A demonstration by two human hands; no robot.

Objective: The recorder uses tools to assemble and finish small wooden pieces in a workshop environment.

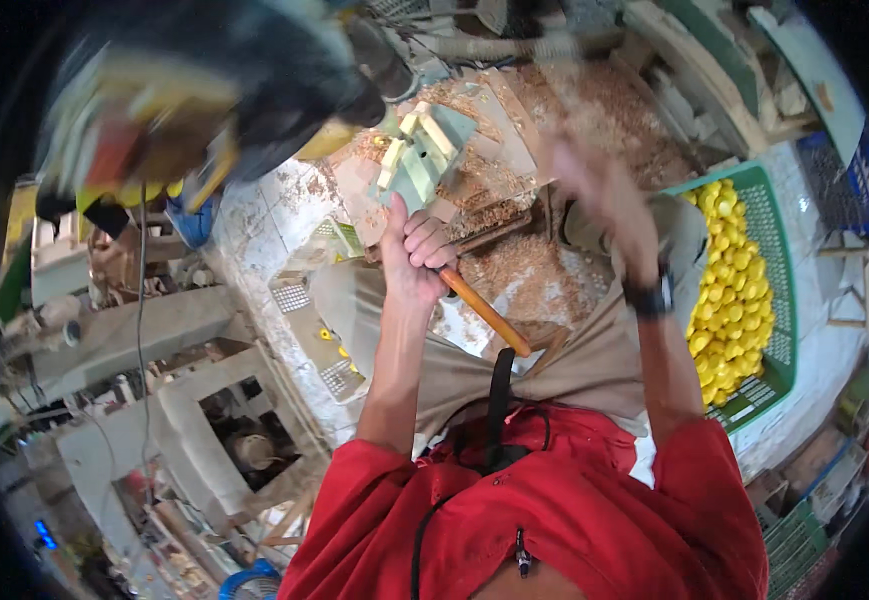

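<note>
the left hand (412, 255) gripped an orange wooden handle (484, 312) slanting over the lap, while the blurred right hand (594, 185), its grip impossible to tell, hovered beside a green basket (780, 300) of yellow pieces (729, 290).

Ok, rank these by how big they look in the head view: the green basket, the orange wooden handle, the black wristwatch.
1. Green basket, largest.
2. Orange wooden handle, gripped in the left hand.
3. Black wristwatch, smallest, though it sits nearer the camera.
</note>
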